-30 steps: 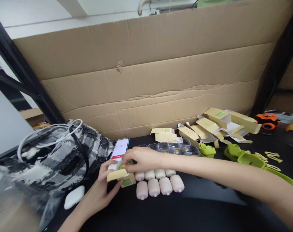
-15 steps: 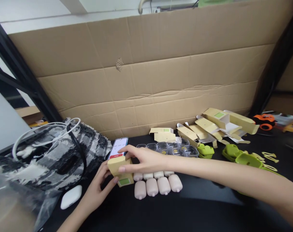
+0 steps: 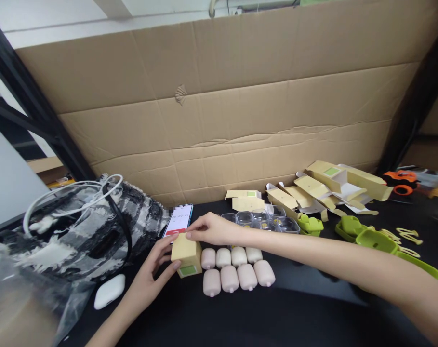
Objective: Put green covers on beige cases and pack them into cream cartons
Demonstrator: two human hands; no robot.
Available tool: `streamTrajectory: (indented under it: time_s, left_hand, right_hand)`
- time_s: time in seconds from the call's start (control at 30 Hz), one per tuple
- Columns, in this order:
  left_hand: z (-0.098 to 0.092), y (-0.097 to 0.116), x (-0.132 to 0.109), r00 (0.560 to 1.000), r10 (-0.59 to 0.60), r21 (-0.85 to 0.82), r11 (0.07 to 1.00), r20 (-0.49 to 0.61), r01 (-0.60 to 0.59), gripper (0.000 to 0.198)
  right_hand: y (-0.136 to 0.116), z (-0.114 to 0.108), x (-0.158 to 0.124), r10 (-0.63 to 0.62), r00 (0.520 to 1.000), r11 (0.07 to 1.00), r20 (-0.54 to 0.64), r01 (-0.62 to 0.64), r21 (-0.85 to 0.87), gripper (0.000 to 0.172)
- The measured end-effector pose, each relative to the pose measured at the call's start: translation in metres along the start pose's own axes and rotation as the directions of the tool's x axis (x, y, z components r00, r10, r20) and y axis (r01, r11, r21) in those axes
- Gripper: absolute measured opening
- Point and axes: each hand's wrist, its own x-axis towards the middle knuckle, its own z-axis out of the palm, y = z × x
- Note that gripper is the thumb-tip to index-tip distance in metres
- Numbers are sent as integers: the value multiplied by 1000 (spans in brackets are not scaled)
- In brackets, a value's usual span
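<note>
A small tan carton (image 3: pixel 186 256) with a green label on its front stands on the black table (image 3: pixel 276 313), its lid shut. My left hand (image 3: pixel 150 277) cups its left side with thumb and fingers around it. My right hand (image 3: pixel 211 229) reaches across from the right, fingertips pinched on the carton's top back edge. Just right of the carton lie two rows of pale pink rounded pieces (image 3: pixel 236 270). Behind the carton a phone (image 3: pixel 179 220) shows a timer screen.
Clear plastic trays (image 3: pixel 262 219), flat tan cartons (image 3: pixel 323 188) and green plastic parts (image 3: pixel 363 233) lie at the back right. A black-and-white bag (image 3: pixel 85 231) with a white cable and a white earbud case (image 3: pixel 109 291) sit left. A cardboard wall (image 3: pixel 219 106) stands behind.
The carton's open lid flap has been closed and the box now stands shut on the table. My right hand shifted from inside the opening to the top back edge.
</note>
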Motion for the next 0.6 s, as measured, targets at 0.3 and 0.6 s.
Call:
streamTrajectory:
  time_s: [0.3, 0.6]
  left_hand:
    - [-3, 6, 2, 998, 62, 92, 994, -10, -61, 30]
    - [-10, 46, 94, 990, 44, 62, 997, -132, -37, 41]
  right_hand:
    - [-8, 7, 0, 190, 972, 982, -140, -191, 6, 32]
    - [-61, -81, -80, 107, 897, 993, -428, -120, -2, 24]
